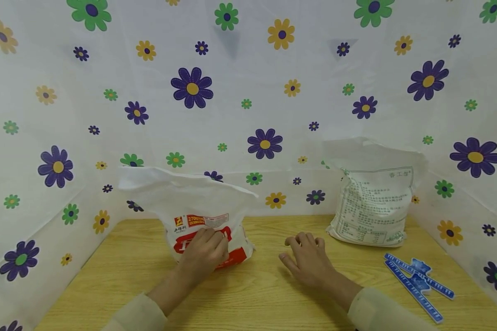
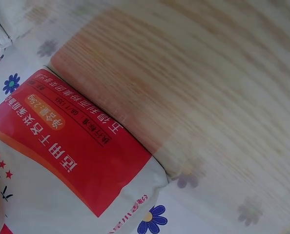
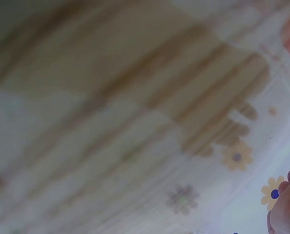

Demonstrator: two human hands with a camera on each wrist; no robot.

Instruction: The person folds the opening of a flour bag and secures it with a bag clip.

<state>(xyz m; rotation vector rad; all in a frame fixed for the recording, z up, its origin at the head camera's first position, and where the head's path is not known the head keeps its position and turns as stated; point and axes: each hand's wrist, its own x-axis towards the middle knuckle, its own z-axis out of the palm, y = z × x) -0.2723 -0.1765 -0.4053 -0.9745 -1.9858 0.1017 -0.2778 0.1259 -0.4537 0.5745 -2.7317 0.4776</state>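
Note:
A white and red flour bag (image 1: pixel 238 255) stands on the table at centre left in the head view, its loose white top flaring upward. My left hand (image 1: pixel 205 250) is against its front, with the fingertips hidden, so whether they pinch the bag is unclear. The left wrist view shows the bag's red lower panel (image 2: pixel 81 141) close up, its bottom edge at the wood. My right hand (image 1: pixel 308 259) hovers at or just over the table to the bag's right, fingers loosely bent and holding nothing. Part of this hand (image 3: pixel 287 209) appears at the right wrist view's lower right edge.
Another white bag (image 1: pixel 372 207) with green print and a flared top stands at the back right. Two blue strip-like clips (image 1: pixel 420 280) lie crossed in front of it. A flower-patterned white sheet (image 1: pixel 232 124) walls the wooden table (image 1: pixel 273 299) at the back and sides.

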